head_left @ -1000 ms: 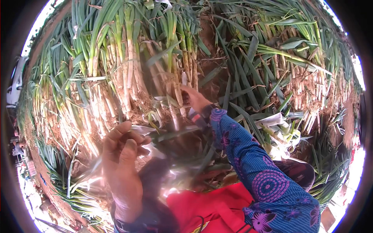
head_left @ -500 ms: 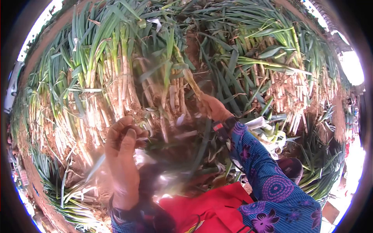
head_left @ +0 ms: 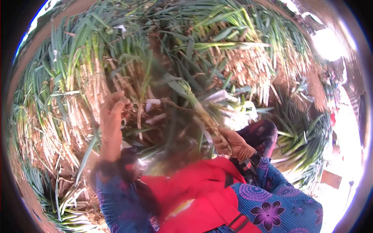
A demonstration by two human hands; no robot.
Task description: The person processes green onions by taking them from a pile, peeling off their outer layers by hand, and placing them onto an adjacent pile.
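My right hand (head_left: 233, 144) is closed around the lower end of a long green onion (head_left: 208, 120). Its pale, brownish stem slants up to the left, and its leafy top is blurred. On the left, my left hand (head_left: 113, 108) is raised in front of the piled green onions, fingers curled in toward the thumb. Whether anything small sits between those fingers is hidden. Behind it stand rows of bundled green onions (head_left: 91, 73) with white stems and rooty ends downward.
More green onion bundles (head_left: 246, 66) lie at the upper right, and loose green onions (head_left: 301, 145) are heaped at the right. Pale peeled scraps (head_left: 237, 110) litter the ground by my dark-clad knee (head_left: 260, 136). A red apron (head_left: 202, 194) covers my lap.
My right hand has drawn the green onion down and toward my lap, away from the pile. My left hand remains curled and appears higher. The view has tilted and shifted right.
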